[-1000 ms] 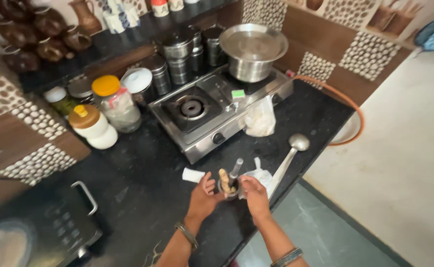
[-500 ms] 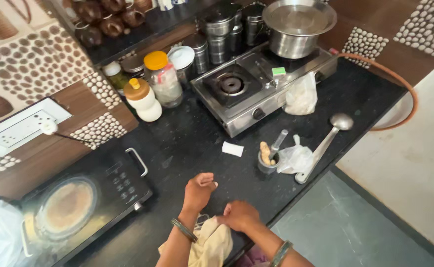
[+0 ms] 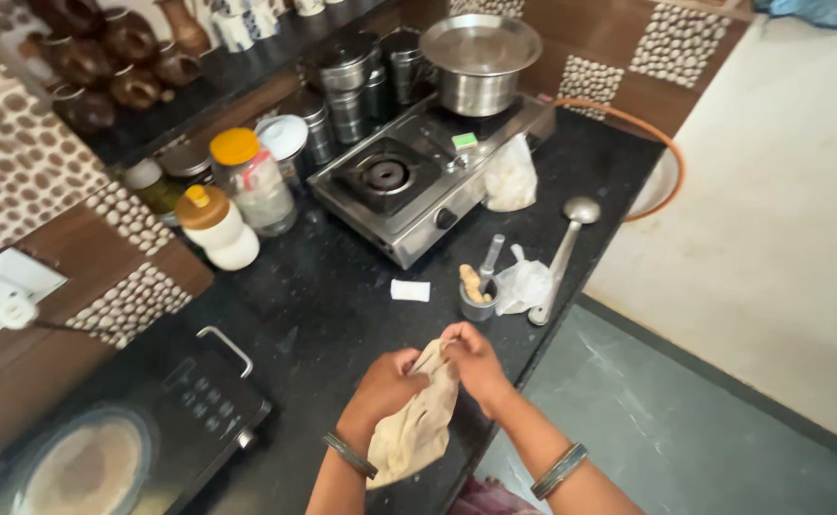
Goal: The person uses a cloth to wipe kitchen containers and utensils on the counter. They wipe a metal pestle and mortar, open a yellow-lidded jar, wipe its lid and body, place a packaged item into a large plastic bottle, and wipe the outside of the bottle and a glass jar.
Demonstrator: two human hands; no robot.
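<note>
Both hands meet over the front edge of the black counter (image 3: 323, 315); the left hand (image 3: 385, 386) and the right hand (image 3: 476, 360) are each closed on the upper end of a beige cloth (image 3: 417, 424), which hangs crumpled between the wrists. Just beyond the hands stands a small steel cup (image 3: 477, 303), apparently holding a piece of ginger; beside it lie a crumpled plastic bag (image 3: 523, 286) and a steel ladle (image 3: 563, 250); a gas stove (image 3: 418, 181) sits behind.
</note>
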